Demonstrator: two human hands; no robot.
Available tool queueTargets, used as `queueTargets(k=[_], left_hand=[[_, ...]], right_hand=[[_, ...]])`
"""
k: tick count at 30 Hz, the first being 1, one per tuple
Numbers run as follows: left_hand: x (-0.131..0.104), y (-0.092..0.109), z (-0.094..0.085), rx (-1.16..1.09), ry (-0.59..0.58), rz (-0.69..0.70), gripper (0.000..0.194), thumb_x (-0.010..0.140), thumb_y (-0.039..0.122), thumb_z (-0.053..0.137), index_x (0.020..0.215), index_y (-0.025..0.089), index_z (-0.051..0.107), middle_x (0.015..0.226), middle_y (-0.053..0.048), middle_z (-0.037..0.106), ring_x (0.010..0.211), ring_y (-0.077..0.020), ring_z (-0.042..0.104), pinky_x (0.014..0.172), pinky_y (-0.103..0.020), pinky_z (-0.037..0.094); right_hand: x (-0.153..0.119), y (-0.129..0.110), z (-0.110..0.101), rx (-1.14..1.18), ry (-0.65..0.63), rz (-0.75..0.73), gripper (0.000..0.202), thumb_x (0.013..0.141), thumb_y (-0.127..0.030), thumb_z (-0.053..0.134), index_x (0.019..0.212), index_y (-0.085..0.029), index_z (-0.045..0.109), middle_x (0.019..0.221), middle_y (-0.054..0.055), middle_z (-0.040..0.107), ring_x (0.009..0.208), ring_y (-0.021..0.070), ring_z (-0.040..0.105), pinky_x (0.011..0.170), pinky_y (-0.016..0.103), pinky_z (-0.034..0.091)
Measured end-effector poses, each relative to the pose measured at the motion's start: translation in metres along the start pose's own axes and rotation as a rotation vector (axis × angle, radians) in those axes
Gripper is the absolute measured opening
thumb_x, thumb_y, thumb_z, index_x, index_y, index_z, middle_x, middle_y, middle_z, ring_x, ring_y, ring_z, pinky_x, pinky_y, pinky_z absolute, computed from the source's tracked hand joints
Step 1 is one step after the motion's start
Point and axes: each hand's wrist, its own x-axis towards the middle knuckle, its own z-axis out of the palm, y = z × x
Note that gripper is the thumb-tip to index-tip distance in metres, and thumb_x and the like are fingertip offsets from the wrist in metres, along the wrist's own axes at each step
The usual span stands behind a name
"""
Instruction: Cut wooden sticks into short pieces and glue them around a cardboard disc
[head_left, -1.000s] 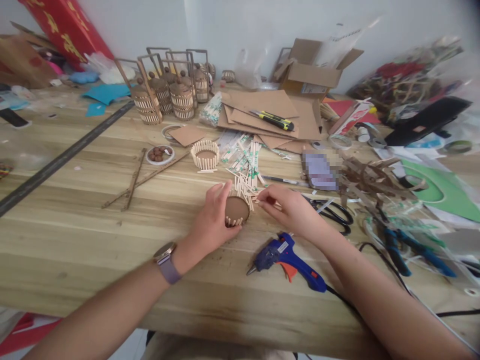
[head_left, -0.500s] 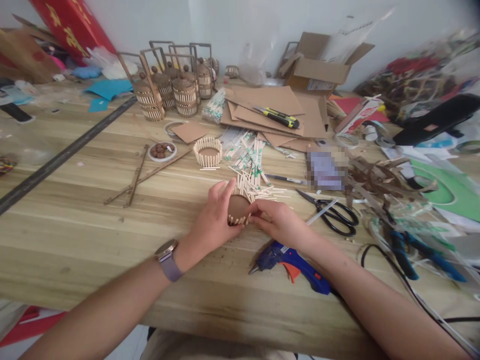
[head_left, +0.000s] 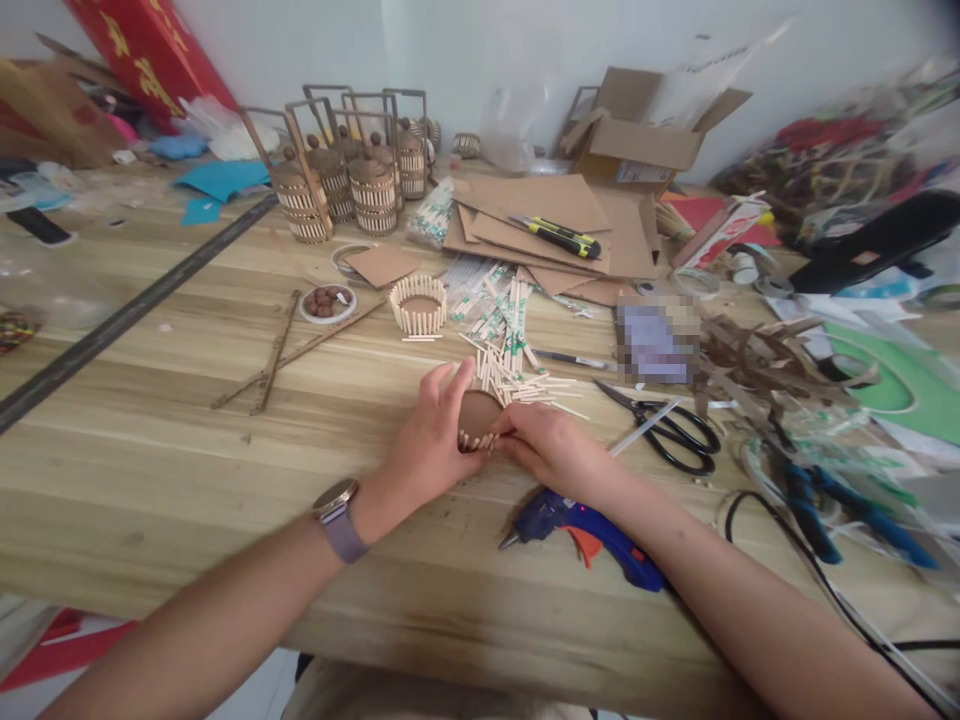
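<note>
A round brown cardboard disc (head_left: pixel 480 412) with short wooden sticks standing along its near edge is held between my hands. My left hand (head_left: pixel 429 440) grips its left side, thumb along the near edge. At the right side of the near edge, my right hand (head_left: pixel 551 440) pinches a small stick, mostly hidden by the fingers. Loose wooden sticks (head_left: pixel 510 375) lie just behind the disc. A finished-looking ring of sticks on a base (head_left: pixel 418 308) stands farther back. The blue glue gun (head_left: pixel 559 515) rests below my right hand.
Black scissors (head_left: pixel 675 430) and blue-handled pliers (head_left: pixel 817 510) lie to the right. A bowl of brown beads (head_left: pixel 328 303) and crossed strips (head_left: pixel 274 360) sit to the left. Behind are small lanterns (head_left: pixel 373 195), stacked cardboard (head_left: pixel 540 205) and a yellow cutter (head_left: pixel 559 237).
My right hand's fingers have closed in tighter at the disc's near right edge. My left hand keeps its hold. The whole view has shifted slightly.
</note>
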Motion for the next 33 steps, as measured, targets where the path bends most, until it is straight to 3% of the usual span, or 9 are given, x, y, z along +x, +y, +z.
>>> queueTargets(k=[11,16,20,24,26,27,28,31,33], left_hand=[[0.001,0.005,-0.003,-0.024,-0.013,-0.011,0.122,0.064,0.021,0.083,0.153,0.031,0.002,0.146,-0.019,0.022,0.135,-0.0391,0.037,0.101,-0.056,0.047],[0.001,0.007,0.001,0.022,0.027,-0.028,0.114,0.068,0.02,0.081,0.153,0.03,0.005,0.147,-0.02,0.022,0.129,-0.0368,0.044,0.098,-0.055,0.047],[0.001,0.007,0.003,0.059,0.043,-0.019,0.108,0.071,0.024,0.081,0.152,0.027,0.01,0.146,-0.021,0.023,0.131,-0.0388,0.041,0.1,-0.056,0.045],[0.001,0.008,0.002,0.084,0.038,0.01,0.106,0.073,0.027,0.079,0.152,0.025,0.009,0.146,-0.021,0.022,0.137,-0.0404,0.033,0.103,-0.057,0.041],[0.002,0.009,0.001,0.099,0.023,0.008,0.107,0.072,0.022,0.078,0.152,0.026,0.008,0.147,-0.02,0.022,0.138,-0.0402,0.03,0.105,-0.058,0.04],[0.002,0.01,0.001,0.108,0.017,0.006,0.107,0.072,0.02,0.077,0.152,0.027,0.007,0.146,-0.02,0.023,0.139,-0.0399,0.029,0.106,-0.058,0.039],[0.002,0.01,0.0,0.116,0.017,0.006,0.107,0.071,0.018,0.076,0.152,0.028,0.006,0.146,-0.019,0.023,0.139,-0.0397,0.029,0.106,-0.058,0.039],[0.002,0.012,0.0,0.129,0.029,0.001,0.106,0.072,0.016,0.074,0.151,0.03,0.005,0.146,-0.018,0.022,0.139,-0.0394,0.029,0.106,-0.058,0.039],[0.002,0.012,0.001,0.13,0.031,-0.01,0.106,0.071,0.016,0.074,0.151,0.03,0.006,0.146,-0.018,0.02,0.138,-0.0397,0.03,0.105,-0.058,0.041]], right_hand=[[0.001,0.001,0.002,-0.009,-0.01,-0.014,0.009,0.089,-0.013,0.054,0.089,-0.018,0.061,0.084,0.008,0.07,0.08,0.0211,0.065,0.071,0.031,0.049],[0.001,-0.001,0.001,-0.004,-0.022,0.008,0.01,0.087,-0.01,0.055,0.089,-0.019,0.061,0.086,0.008,0.07,0.082,0.0214,0.065,0.073,0.031,0.049],[0.002,-0.002,0.0,-0.016,-0.032,0.011,0.01,0.087,-0.01,0.056,0.089,-0.017,0.062,0.085,0.008,0.07,0.082,0.022,0.066,0.073,0.032,0.049],[-0.001,-0.006,-0.016,0.027,0.021,0.012,0.017,0.087,-0.017,0.061,0.104,-0.017,0.061,0.093,0.008,0.071,0.082,0.0204,0.066,0.075,0.032,0.049],[-0.01,-0.009,-0.032,0.017,0.084,0.056,0.015,0.088,-0.022,0.06,0.102,-0.019,0.061,0.09,0.006,0.07,0.077,0.0189,0.065,0.071,0.03,0.049],[-0.017,-0.011,-0.041,-0.008,0.114,0.089,0.007,0.089,-0.026,0.059,0.092,-0.02,0.061,0.081,0.004,0.068,0.072,0.0185,0.064,0.066,0.029,0.047],[-0.026,-0.013,-0.049,-0.037,0.116,0.131,0.012,0.09,-0.03,0.057,0.082,-0.022,0.06,0.074,0.003,0.067,0.067,0.0179,0.062,0.062,0.028,0.045],[-0.057,-0.018,-0.064,-0.108,-0.038,0.323,0.028,0.091,-0.042,0.054,0.071,-0.023,0.06,0.062,0.002,0.064,0.054,0.0171,0.058,0.049,0.027,0.039],[-0.077,-0.019,-0.061,-0.159,-0.174,0.445,0.025,0.088,-0.043,0.059,0.072,-0.024,0.062,0.061,0.002,0.066,0.049,0.0182,0.059,0.045,0.027,0.036]])
